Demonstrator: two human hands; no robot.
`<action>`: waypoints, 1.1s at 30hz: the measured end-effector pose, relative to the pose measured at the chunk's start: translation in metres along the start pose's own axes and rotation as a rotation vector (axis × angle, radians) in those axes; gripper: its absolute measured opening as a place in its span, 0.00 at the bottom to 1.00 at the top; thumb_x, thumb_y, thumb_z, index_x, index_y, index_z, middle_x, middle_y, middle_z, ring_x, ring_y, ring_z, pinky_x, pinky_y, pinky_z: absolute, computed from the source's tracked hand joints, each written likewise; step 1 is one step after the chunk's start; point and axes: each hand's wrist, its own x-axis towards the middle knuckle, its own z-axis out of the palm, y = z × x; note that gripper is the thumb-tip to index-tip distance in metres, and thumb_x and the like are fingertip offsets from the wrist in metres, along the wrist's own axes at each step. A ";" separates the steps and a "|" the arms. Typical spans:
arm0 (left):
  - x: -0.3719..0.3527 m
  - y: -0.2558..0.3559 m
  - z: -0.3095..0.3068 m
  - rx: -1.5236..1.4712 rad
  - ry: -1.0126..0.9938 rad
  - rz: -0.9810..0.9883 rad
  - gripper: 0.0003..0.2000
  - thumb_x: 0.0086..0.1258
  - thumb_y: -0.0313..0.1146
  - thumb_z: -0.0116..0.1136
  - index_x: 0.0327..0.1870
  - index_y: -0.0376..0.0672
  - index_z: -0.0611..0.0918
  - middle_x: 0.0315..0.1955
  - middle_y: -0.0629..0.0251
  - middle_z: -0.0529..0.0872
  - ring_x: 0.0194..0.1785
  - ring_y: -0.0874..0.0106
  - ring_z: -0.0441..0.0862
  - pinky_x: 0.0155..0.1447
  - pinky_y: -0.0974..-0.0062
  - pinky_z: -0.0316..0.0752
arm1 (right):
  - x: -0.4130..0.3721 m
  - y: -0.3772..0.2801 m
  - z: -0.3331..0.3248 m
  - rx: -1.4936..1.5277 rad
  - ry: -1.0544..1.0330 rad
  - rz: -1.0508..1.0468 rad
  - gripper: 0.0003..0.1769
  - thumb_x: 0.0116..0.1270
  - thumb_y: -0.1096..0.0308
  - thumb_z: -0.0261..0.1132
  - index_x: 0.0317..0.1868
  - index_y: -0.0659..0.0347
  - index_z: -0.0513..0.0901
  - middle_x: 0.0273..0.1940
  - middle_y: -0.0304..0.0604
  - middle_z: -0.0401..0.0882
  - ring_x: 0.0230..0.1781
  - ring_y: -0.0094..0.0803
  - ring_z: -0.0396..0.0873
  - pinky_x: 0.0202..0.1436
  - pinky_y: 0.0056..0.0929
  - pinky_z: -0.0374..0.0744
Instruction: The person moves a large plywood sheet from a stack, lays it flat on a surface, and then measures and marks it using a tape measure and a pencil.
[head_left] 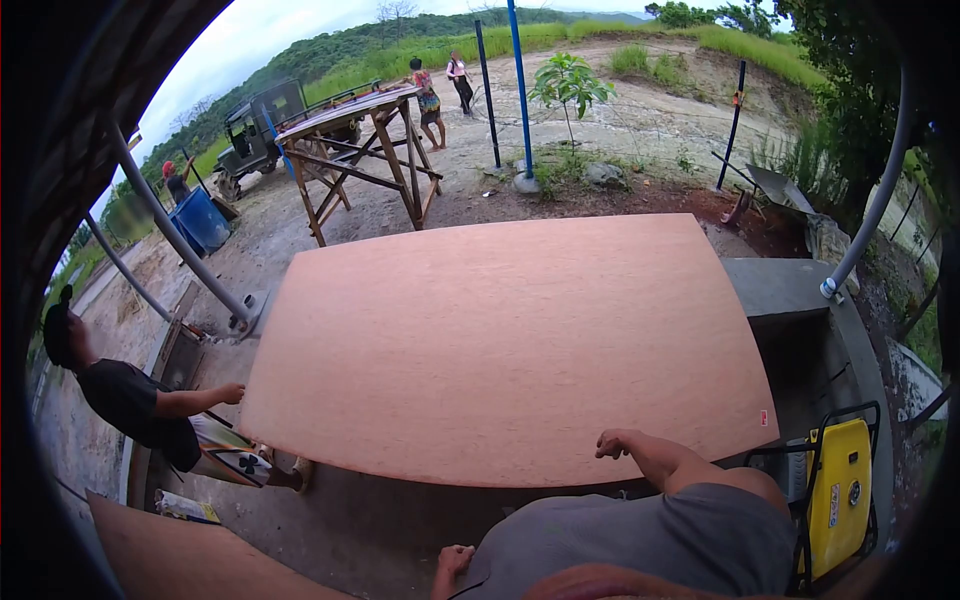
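A large, smooth, pinkish-brown wooden panel (500, 340) lies flat in front of me, with a small red label near its right corner. My right hand (615, 443) is over the panel's near edge, its fingers curled and nothing visible in them; whether it touches the surface is unclear. Low beside my grey shirt, my left hand (456, 558) is curled closed, away from the panel, and no object shows in it. At the panel's left end stands a person in a dark shirt and cap (125, 400), one hand close to the edge.
A yellow machine in a black frame (838, 490) stands at right. Another brown panel (190, 555) lies at lower left. Grey posts (170, 220) flank the work area. Beyond are a wooden trestle (380, 165), blue drum (203, 222), vehicle (265, 130) and several people.
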 end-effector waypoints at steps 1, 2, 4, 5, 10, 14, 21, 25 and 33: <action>-0.002 0.006 -0.004 -0.011 -0.011 -0.010 0.20 0.57 0.46 0.63 0.38 0.36 0.85 0.30 0.61 0.87 0.33 0.72 0.85 0.38 0.72 0.80 | 0.008 -0.003 -0.018 -0.084 -0.004 0.009 0.33 0.60 0.50 0.61 0.64 0.55 0.70 0.52 0.46 0.79 0.43 0.37 0.81 0.44 0.40 0.81; -0.004 0.007 -0.005 -0.021 -0.024 -0.021 0.19 0.57 0.45 0.63 0.38 0.36 0.85 0.30 0.62 0.88 0.33 0.73 0.85 0.38 0.73 0.80 | 0.004 -0.006 -0.031 -0.010 0.173 -0.021 0.36 0.59 0.49 0.62 0.65 0.58 0.68 0.55 0.50 0.77 0.45 0.40 0.81 0.44 0.41 0.82; 0.005 -0.002 -0.005 -0.013 -0.064 -0.006 0.18 0.58 0.43 0.63 0.39 0.35 0.85 0.31 0.63 0.87 0.33 0.73 0.85 0.38 0.73 0.80 | -0.014 -0.029 -0.076 -0.124 0.446 -0.174 0.41 0.60 0.46 0.62 0.67 0.65 0.64 0.64 0.55 0.66 0.63 0.46 0.68 0.63 0.38 0.72; 0.008 -0.005 -0.006 -0.009 -0.082 0.004 0.18 0.59 0.42 0.63 0.40 0.35 0.84 0.31 0.63 0.87 0.33 0.73 0.85 0.37 0.74 0.81 | -0.013 -0.037 -0.101 -0.159 0.568 -0.245 0.44 0.60 0.45 0.62 0.67 0.69 0.61 0.67 0.56 0.61 0.69 0.46 0.60 0.71 0.33 0.61; -0.003 0.007 -0.017 -0.091 -0.078 -0.041 0.17 0.63 0.38 0.60 0.44 0.33 0.82 0.33 0.60 0.87 0.34 0.70 0.86 0.37 0.73 0.81 | -0.128 -0.120 -0.209 -0.005 0.956 -0.489 0.49 0.63 0.47 0.60 0.70 0.73 0.47 0.71 0.61 0.50 0.73 0.47 0.51 0.73 0.31 0.56; -0.009 0.004 -0.018 -0.166 -0.054 -0.072 0.17 0.62 0.39 0.60 0.44 0.32 0.82 0.32 0.60 0.87 0.32 0.71 0.85 0.35 0.73 0.82 | -0.241 -0.180 -0.236 0.193 1.254 -0.884 0.42 0.62 0.62 0.64 0.70 0.69 0.52 0.63 0.59 0.66 0.52 0.45 0.79 0.56 0.39 0.75; -0.005 -0.032 0.001 -0.043 -0.063 -0.058 0.16 0.61 0.41 0.62 0.41 0.37 0.84 0.30 0.64 0.86 0.28 0.74 0.83 0.33 0.73 0.81 | -0.395 -0.250 -0.140 -0.003 1.539 -1.919 0.21 0.55 0.77 0.69 0.47 0.63 0.70 0.41 0.47 0.82 0.40 0.33 0.83 0.44 0.30 0.80; -0.009 -0.049 0.013 -0.097 -0.059 -0.192 0.16 0.61 0.44 0.61 0.41 0.39 0.84 0.31 0.65 0.87 0.30 0.75 0.84 0.35 0.72 0.81 | -0.438 -0.272 -0.090 -0.411 1.295 -2.027 0.24 0.57 0.67 0.71 0.52 0.65 0.74 0.40 0.48 0.82 0.37 0.36 0.83 0.46 0.41 0.80; 0.023 -0.080 0.032 -0.232 -0.034 -0.172 0.17 0.61 0.46 0.61 0.41 0.41 0.84 0.31 0.66 0.87 0.32 0.74 0.85 0.36 0.74 0.80 | -0.460 -0.293 -0.054 -0.399 1.135 -2.196 0.27 0.54 0.62 0.71 0.53 0.40 0.70 0.43 0.45 0.84 0.34 0.36 0.85 0.47 0.47 0.81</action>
